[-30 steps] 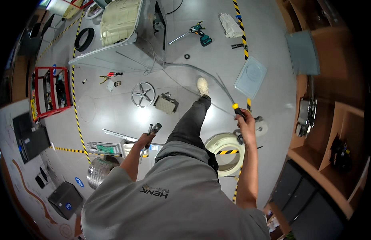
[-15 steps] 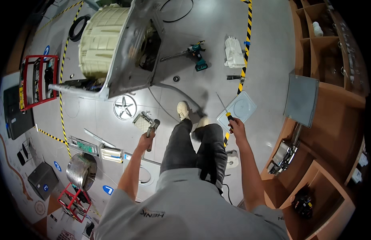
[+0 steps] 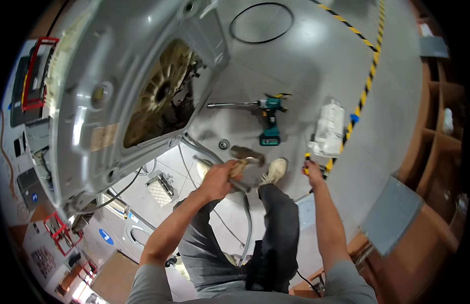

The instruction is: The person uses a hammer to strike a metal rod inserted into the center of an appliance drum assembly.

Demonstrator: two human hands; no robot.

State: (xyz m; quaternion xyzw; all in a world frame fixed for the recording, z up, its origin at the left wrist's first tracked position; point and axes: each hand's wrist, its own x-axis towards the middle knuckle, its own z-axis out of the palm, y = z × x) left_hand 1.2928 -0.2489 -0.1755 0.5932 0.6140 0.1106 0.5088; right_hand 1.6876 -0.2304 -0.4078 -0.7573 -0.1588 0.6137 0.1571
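Note:
In the centre, my left hand [image 3: 219,181] grips a hammer [image 3: 249,154] with a metal head, held above the floor and slightly blurred. My right hand [image 3: 314,175], further right, is closed around a screwdriver [image 3: 307,161] with a yellow and black handle; I cannot make out its blade clearly. Ahead and to the left stands a grey metal appliance cabinet [image 3: 108,119]. Through its round-cornered opening shows a pale ribbed plastic tub [image 3: 166,76] with a dark hub. Neither tool touches the cabinet.
A green cordless power tool [image 3: 269,124] with a long shaft lies ahead. Beyond it is a black belt loop [image 3: 262,4]. A white plastic housing [image 3: 329,129] sits beside the yellow-black floor tape [image 3: 369,83]. A grey hose [image 3: 247,215] runs near my feet. Wooden shelving [image 3: 432,187] stands right.
I have stepped forward and turned left, so the cabinet's panel with the opening fills more of the view. Both tools stay in my hands; the screwdriver's direction has changed.

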